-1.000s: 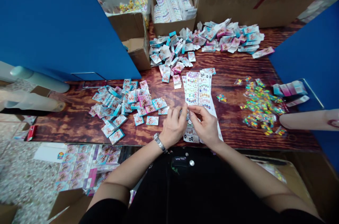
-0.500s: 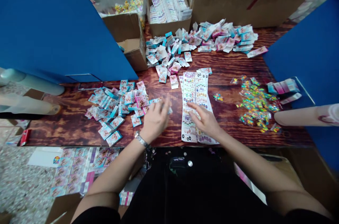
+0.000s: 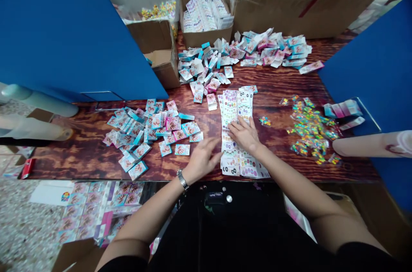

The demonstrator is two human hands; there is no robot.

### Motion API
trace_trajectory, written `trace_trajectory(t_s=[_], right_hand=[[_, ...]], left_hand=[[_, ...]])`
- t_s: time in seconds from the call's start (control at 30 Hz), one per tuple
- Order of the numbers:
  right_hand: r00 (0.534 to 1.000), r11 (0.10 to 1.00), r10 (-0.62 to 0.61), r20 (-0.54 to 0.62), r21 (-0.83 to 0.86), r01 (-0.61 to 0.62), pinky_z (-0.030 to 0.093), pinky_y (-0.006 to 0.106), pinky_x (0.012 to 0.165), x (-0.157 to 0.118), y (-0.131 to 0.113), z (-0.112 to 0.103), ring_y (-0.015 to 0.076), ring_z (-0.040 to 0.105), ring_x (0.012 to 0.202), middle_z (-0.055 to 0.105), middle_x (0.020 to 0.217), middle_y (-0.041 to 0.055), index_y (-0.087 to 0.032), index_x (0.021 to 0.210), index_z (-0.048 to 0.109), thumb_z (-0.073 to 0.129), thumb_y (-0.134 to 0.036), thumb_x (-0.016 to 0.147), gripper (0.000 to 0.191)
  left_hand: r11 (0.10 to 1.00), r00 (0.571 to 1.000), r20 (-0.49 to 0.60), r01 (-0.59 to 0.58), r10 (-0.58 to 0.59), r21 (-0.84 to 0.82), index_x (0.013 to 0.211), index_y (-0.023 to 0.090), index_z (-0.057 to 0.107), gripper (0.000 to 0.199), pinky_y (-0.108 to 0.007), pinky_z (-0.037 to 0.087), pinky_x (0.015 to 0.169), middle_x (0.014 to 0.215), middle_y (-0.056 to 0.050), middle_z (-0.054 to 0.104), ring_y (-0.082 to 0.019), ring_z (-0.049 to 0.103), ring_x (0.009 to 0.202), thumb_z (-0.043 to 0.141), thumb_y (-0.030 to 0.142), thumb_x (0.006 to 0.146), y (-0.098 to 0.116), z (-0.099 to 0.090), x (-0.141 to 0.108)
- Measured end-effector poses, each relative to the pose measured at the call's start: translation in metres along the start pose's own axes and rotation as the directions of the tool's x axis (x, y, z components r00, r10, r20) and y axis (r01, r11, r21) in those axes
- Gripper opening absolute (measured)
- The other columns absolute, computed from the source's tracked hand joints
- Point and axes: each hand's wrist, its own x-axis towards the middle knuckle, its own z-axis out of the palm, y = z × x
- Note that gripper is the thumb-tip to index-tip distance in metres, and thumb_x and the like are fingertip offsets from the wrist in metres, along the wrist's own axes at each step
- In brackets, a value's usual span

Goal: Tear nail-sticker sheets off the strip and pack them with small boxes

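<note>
Boxes (image 3: 151,130), small and pink-and-blue, lie heaped at centre left of the frame, many partly covered by others. Beside them, the left hand (image 3: 202,160) has its fingers loosely parted, thumb tip near the sheets (image 3: 231,147); its palm side is hidden, so any hold cannot be told. Mid-frame on the desk (image 3: 189,168), the sheets are long white strips with rows of coloured round motifs, too small to read. The right hand (image 3: 246,134) covers their middle, fingers slightly spread, resting flattened on the paper.

A small red object (image 3: 27,168), possibly a carton, lies far left.
</note>
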Motion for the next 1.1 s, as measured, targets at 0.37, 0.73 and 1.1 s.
trace_trajectory(t_s=[0.37,0.73,1.1], right_hand=[[0.923,0.727,-0.377,-0.076,0.593,0.345,0.054,0.026,0.073,-0.039,-0.048,-0.100,0.0134,0.067,0.082,0.073,0.092,0.0021,-0.025,0.114,0.066,0.049,-0.023,0.095,0.026],[0.916,0.816,0.254,-0.312,0.578,-0.029,0.058,0.034,0.077,-0.017,-0.039,-0.096,0.0196,0.070,0.085,0.073,0.099,0.0018,-0.025,0.108,0.068,0.054,-0.028,0.093,0.021],[0.841,0.922,-0.328,-0.430,0.046,0.384,0.054,0.043,0.091,-0.034,-0.062,-0.075,0.0264,0.061,0.106,0.068,0.116,0.0120,-0.016,0.125,0.060,0.059,-0.011,0.087,0.038]], left_hand=[[-0.086,0.767,0.475,0.489,-0.431,-0.868,0.105,0.015,0.060,0.033,-0.037,0.056,0.081,0.104,-0.011,0.070,-0.021,0.069,0.085,0.068,0.033,0.079,0.006,0.016,0.024],[0.673,0.958,0.246,0.280,-0.148,-0.684,0.103,0.015,0.066,0.043,-0.038,0.052,0.087,0.101,-0.007,0.069,-0.023,0.064,0.093,0.069,0.051,0.078,0.018,0.001,0.013],[0.007,0.915,0.289,0.303,-0.280,-0.953,0.095,0.018,0.064,0.043,-0.023,0.047,0.074,0.093,0.000,0.066,-0.013,0.060,0.083,0.065,0.004,0.054,0.030,0.006,0.017]])
